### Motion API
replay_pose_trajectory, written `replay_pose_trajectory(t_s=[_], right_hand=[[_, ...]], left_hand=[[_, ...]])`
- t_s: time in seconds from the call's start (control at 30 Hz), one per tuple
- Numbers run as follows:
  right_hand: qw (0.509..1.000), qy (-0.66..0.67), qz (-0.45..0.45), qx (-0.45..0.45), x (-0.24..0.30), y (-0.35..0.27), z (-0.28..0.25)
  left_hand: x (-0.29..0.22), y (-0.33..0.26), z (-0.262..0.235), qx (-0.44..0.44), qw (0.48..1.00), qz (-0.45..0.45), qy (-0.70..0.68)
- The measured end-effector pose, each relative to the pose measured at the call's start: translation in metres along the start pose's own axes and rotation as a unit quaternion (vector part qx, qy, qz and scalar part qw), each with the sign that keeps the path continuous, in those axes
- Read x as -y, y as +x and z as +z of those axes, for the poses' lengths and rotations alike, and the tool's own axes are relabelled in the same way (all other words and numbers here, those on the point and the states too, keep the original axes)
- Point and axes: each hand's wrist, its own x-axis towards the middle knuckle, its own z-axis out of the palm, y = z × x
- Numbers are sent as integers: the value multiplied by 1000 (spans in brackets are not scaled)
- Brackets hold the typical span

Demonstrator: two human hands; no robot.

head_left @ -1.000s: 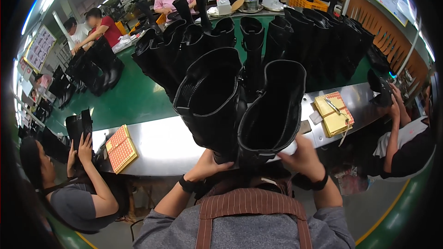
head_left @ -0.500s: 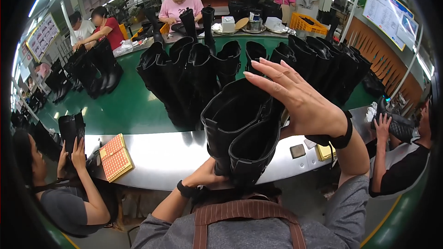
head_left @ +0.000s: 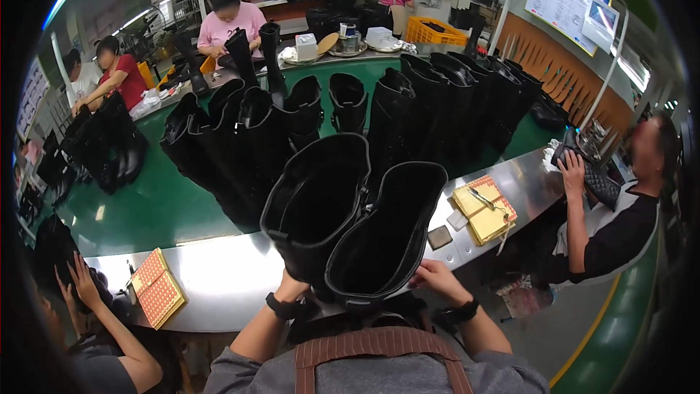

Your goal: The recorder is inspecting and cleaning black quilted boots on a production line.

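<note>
Two tall black boots stand close together before me, their wide tops facing up. My left hand [head_left: 294, 288] is closed around the lower side of the left boot [head_left: 292, 252], its fingers mostly hidden behind the leather. The right boot [head_left: 364, 284] sits nearer to me and overlaps the other one. At its right side, my right hand [head_left: 441, 282] grips it with bent fingers, low beside the metal table edge. The feet of both boots are out of sight below their shafts.
More black boots [head_left: 394, 117] stand in a row on the green tabletop [head_left: 189, 204]. Yellow card stacks lie on the metal edge, one at right [head_left: 485, 208], another at left [head_left: 157, 288]. Co-workers handle boots on either side; others work across the table.
My right hand has come down from above the boots to the right boot's side. The boot tops now appear larger and farther apart. My view has swung toward the right.
</note>
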Motion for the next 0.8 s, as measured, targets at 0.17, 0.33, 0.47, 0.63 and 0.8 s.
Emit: replay_pose_trajectory(t_s=[0.17, 0.33, 0.47, 0.63, 0.8], right_hand=[[927, -290, -213, -111, -3, -3, 57], [951, -96, -294, -15, 33, -38, 77], [960, 40, -271, 50, 23, -81, 39], [945, 206, -222, 124, -1, -65, 29], [899, 350, -156, 212, 23, -68, 53]], left_hand=[[16, -7, 20, 28, 999, -24, 0], [41, -25, 43, -72, 985, -10, 155], [26, -40, 33, -35, 998, -50, -1], [-26, -49, 35, 5, 839, -106, -534], [-47, -57, 56, 126, 755, -177, -619]])
